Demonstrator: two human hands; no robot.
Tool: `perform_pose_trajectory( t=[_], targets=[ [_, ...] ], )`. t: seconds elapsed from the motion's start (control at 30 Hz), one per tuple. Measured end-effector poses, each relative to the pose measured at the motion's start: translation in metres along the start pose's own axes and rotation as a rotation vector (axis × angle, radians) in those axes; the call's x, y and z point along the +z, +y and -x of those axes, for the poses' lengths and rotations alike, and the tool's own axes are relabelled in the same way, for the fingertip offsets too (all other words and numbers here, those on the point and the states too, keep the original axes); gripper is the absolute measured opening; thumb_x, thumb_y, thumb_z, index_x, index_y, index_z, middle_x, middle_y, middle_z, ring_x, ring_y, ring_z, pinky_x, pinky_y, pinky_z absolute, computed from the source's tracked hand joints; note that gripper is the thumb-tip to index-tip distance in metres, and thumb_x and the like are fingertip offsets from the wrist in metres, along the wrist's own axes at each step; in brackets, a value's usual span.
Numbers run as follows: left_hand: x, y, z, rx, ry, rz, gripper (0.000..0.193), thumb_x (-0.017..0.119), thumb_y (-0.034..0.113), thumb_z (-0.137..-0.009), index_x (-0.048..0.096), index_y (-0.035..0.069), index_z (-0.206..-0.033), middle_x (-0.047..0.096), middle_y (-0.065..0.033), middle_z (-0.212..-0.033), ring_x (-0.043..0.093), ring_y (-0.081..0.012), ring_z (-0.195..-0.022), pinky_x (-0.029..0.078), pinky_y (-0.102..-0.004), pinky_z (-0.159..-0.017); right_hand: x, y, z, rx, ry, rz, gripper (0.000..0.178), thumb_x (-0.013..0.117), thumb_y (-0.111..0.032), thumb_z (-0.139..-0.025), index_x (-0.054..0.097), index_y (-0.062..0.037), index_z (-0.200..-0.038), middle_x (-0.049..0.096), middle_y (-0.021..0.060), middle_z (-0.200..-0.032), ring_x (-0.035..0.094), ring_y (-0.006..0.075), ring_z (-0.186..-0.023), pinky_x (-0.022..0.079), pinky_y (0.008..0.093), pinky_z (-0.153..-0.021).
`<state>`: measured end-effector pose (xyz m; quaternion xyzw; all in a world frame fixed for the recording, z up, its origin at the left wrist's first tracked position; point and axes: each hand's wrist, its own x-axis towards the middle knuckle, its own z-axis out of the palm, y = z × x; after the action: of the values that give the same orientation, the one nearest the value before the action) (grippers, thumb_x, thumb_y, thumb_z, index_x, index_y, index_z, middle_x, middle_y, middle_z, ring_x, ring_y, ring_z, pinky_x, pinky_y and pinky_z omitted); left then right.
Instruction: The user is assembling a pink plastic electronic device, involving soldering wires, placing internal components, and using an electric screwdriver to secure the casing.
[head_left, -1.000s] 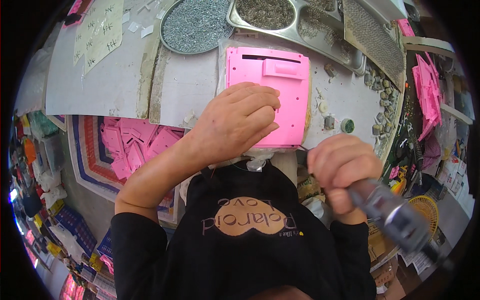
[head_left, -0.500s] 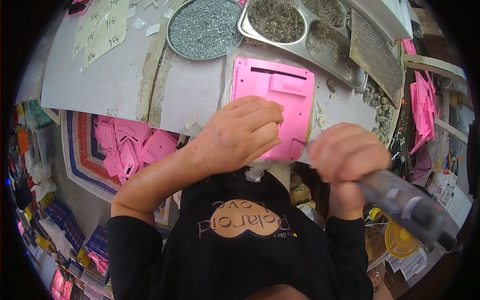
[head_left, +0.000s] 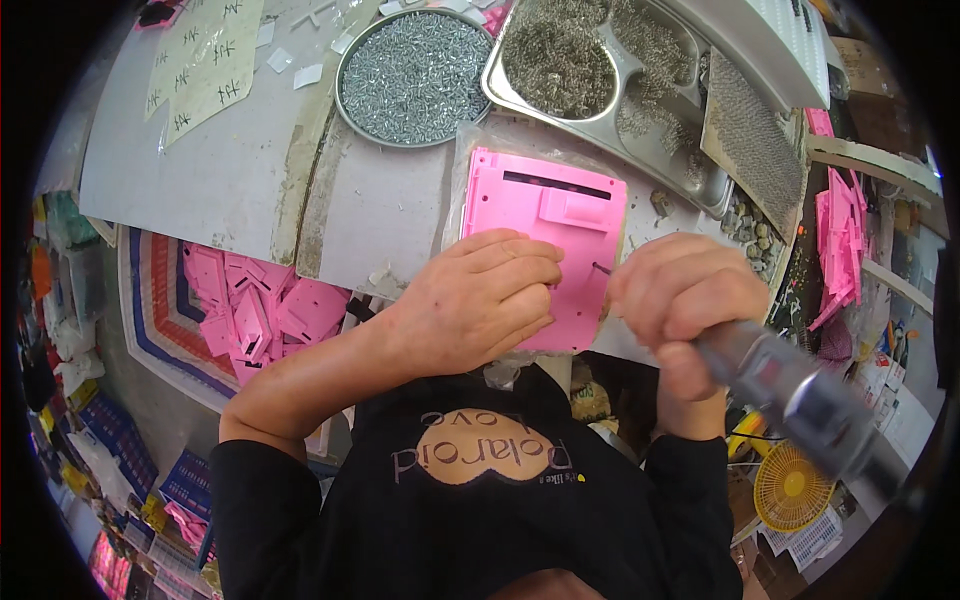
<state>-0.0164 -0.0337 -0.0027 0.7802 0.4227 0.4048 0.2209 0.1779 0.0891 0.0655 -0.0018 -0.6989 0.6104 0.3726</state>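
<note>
A pink plastic casing (head_left: 585,235) with a long dark slot and a raised block lies flat on a clear plastic sheet at the table's near edge. My left hand (head_left: 490,295) presses on its left half, fingers together and curled. In my closed right hand (head_left: 690,295) is a grey-black electric screwdriver (head_left: 800,385), blurred and slanting down to the right. Its thin bit points left onto the casing, at a small hole near the right side. Whether a screw sits at the tip cannot be made out.
Beyond the casing stand a round tray of silvery screws (head_left: 415,80) and a metal compartment tray (head_left: 625,110) of small brownish parts. Pink pieces (head_left: 255,310) fill a striped bag at the left; more pink panels (head_left: 842,245) stand at the right. A yellow fan (head_left: 793,487) is lower right.
The screwdriver's bit has moved from near the casing's lower right corner to a hole farther up its right side. My left hand stays on the casing; the whole view has shifted slightly.
</note>
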Motion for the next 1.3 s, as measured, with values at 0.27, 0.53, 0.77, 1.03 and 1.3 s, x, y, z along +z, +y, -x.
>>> perform_pose_trajectory(
  t=[0.27,0.53,0.77,1.03,1.3],
  targets=[
    [0.001,0.002,-0.001,-0.011,0.021,0.024,0.016,0.074,0.008,-0.079,0.06,0.004,-0.085,0.067,-0.0103,-0.112,0.067,-0.029,-0.113,0.052,-0.0451,-0.097,-0.027,0.019,-0.029,0.041,0.171,-0.052,0.018,0.063,-0.014,-0.095,0.047,-0.0066,-0.091,0.049,0.0042,-0.061,0.044,0.0143,-0.053,0.041,0.0342,-0.055],
    [0.0,-0.001,-0.002,-0.017,0.026,0.029,0.017,0.075,0.007,-0.078,0.061,0.003,-0.088,0.067,-0.0105,-0.112,0.067,-0.0284,-0.114,0.052,-0.0448,-0.097,-0.037,0.016,-0.034,-0.003,0.142,-0.105,0.017,0.063,-0.008,-0.095,0.046,-0.0065,-0.092,0.051,0.0056,-0.064,0.046,0.0144,-0.053,0.043,0.0327,-0.056],
    [0.003,0.0,-0.001,-0.03,0.032,0.052,0.021,0.075,0.006,-0.077,0.062,0.002,-0.093,0.066,-0.0104,-0.112,0.067,-0.0281,-0.113,0.052,-0.0438,-0.097,-0.019,0.028,-0.032,0.144,0.192,-0.029,0.019,0.063,-0.015,-0.095,0.046,-0.0079,-0.089,0.049,0.0024,-0.06,0.045,0.0134,-0.053,0.043,0.0336,-0.057],
    [0.0,0.004,-0.002,-0.112,0.116,0.127,0.022,0.078,0.004,-0.077,0.063,0.004,-0.095,0.07,-0.0102,-0.108,0.069,-0.0282,-0.107,0.053,-0.0439,-0.096,-0.024,0.013,-0.044,0.11,0.152,-0.011,0.022,0.067,-0.016,-0.094,0.056,-0.0091,-0.111,0.054,-0.0016,-0.065,0.046,0.0111,-0.052,0.046,0.0316,-0.058],
    [-0.012,0.016,0.005,-0.284,0.257,0.127,0.022,0.08,0.002,-0.079,0.072,0.009,-0.097,0.077,-0.0072,-0.103,0.074,-0.0225,-0.099,0.037,-0.0509,-0.114,0.024,-0.018,-0.044,0.05,-0.034,-0.286,0.022,0.072,-0.029,-0.096,0.058,-0.0145,-0.104,0.06,-0.0068,-0.063,0.056,0.0063,-0.052,0.052,0.0237,-0.057]
  ],
)
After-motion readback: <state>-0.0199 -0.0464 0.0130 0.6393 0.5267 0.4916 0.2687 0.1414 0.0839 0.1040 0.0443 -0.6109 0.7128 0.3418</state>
